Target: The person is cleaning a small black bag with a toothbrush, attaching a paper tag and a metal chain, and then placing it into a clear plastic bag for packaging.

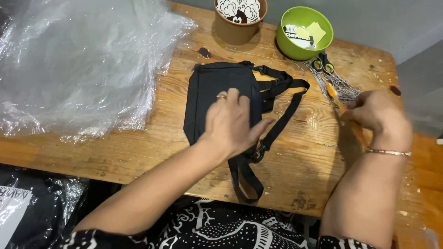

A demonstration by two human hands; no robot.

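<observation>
The black bag [217,99] lies flat in the middle of the wooden counter [300,170]. The left hand [233,122] presses on it, fingers spread, holding nothing. The right hand [378,115] is blurred near the scissors [324,63]; whether its grip holds anything cannot be told. The step seems to be steadying the bag while reaching for a tool.

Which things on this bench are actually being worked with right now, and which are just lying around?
In use:
black strap bag, pressed flat under the left hand
small orange item at the right hand, blurred

Lying about:
clear plastic sheets
brown paper cup
green bowl
scissors
ball chains
</observation>
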